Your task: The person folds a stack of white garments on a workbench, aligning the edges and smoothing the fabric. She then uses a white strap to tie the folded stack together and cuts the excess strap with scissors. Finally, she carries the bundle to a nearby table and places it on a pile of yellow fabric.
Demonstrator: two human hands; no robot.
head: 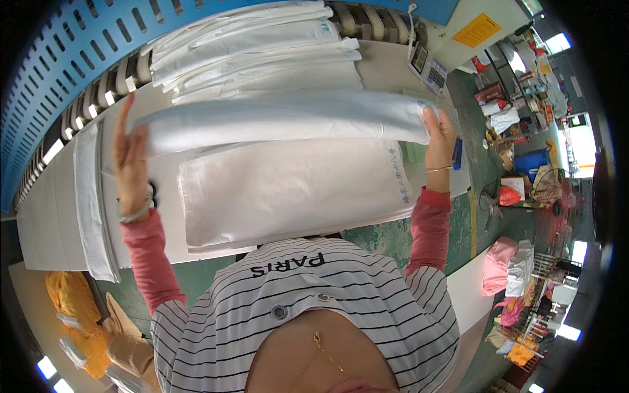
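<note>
A long folded white cloth (pixel 285 118) is held up level across the table, blurred by movement. My left hand (pixel 130 157) is at its left end, thumb in front and fingers stretched up behind the edge. My right hand (pixel 440 132) grips the right end between thumb and fingers. Just below lies a flat stack of white fabric (pixel 295 191), with blue handwriting along its right edge. Beyond the held cloth, several folded white cloths (pixel 255 54) overlap in a row. Another folded white strip (pixel 93 201) lies lengthwise on the table to the left.
A blue perforated guard (pixel 93 44) and belted rollers (pixel 105 93) border the far side of the pale table (pixel 44 231). A calculator (pixel 427 66) stands at the far right corner. Dark-handled scissors, partly hidden, appear beside my left wrist. A floor fan (pixel 555 209) stands at right.
</note>
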